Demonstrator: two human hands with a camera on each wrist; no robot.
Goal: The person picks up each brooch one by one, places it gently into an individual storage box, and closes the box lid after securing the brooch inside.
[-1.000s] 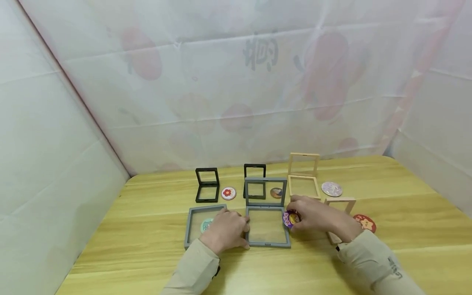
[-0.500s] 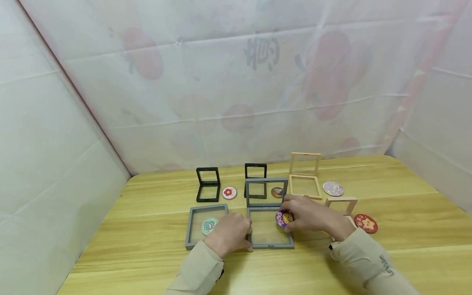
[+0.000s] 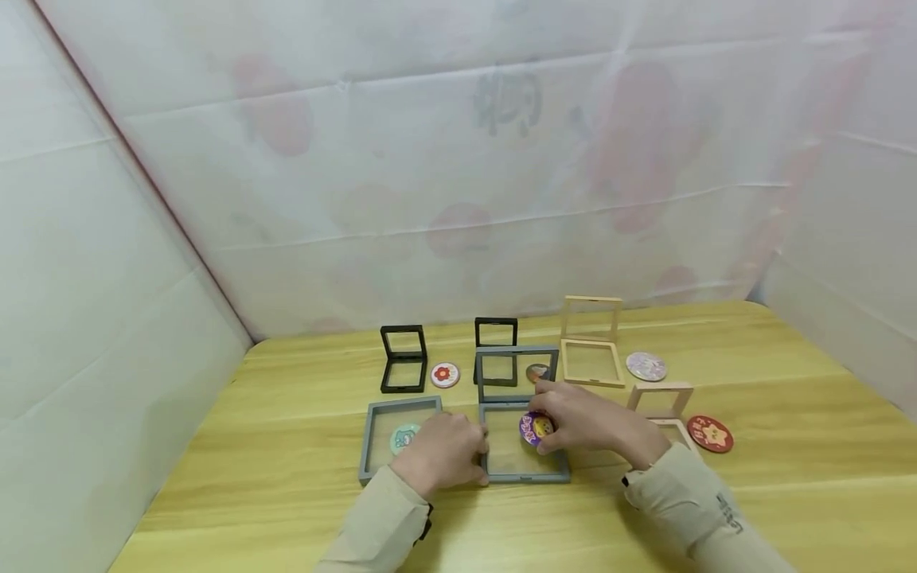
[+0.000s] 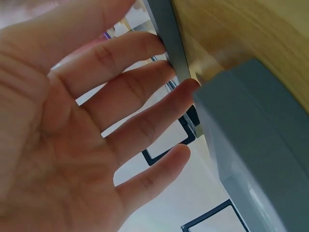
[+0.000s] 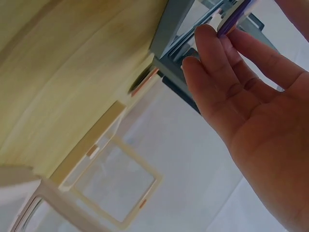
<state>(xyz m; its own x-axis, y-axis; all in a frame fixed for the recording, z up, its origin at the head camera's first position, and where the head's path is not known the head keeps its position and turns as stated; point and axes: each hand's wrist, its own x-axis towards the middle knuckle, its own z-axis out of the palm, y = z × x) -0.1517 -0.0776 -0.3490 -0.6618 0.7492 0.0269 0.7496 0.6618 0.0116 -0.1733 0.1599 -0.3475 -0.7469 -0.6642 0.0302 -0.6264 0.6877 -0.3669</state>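
My right hand (image 3: pixel 583 422) pinches a round purple-and-yellow button badge (image 3: pixel 533 428) by its edge, slightly tilted. The badge is over the lower half of a grey hinged display frame (image 3: pixel 526 479), whose lid (image 3: pixel 516 349) stands up at the back. In the right wrist view the badge (image 5: pixel 232 18) is between the thumb and fingertips, seen nearly edge-on. My left hand (image 3: pixel 444 454) rests against the left side of that frame. The left wrist view shows the fingers (image 4: pixel 135 92) fairly straight, their tips touching the grey edge (image 4: pixel 169 34).
Left of it lies another grey frame (image 3: pixel 367 446) with a mint badge (image 3: pixel 403 438). Behind are two black frames (image 3: pixel 403 390), a flower badge (image 3: pixel 445 375) and a brown badge (image 3: pixel 537 372). To the right stand beige frames (image 3: pixel 591 382), a pale badge (image 3: pixel 646 367) and a red star badge (image 3: pixel 710 434).
My right hand has carried the purple badge leftward, from the grey frame's right edge to above its middle. The left hand stays at the frame's left side.
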